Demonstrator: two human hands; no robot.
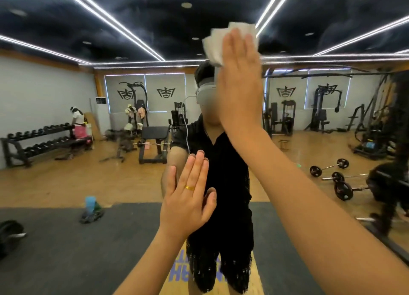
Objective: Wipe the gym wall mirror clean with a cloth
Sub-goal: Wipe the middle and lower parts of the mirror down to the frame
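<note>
Right hand [240, 89] on cloth [213, 48]; barbells [332, 176] beyond

A dumbbell rack [44, 142] stood at the left edge, with a person [77, 122] bent over beside it. A black bench [153, 143] sat left of centre. Barbells [336, 177] lay on the wooden floor at right, and a blue bottle [90, 203] stood at lower left.
</note>
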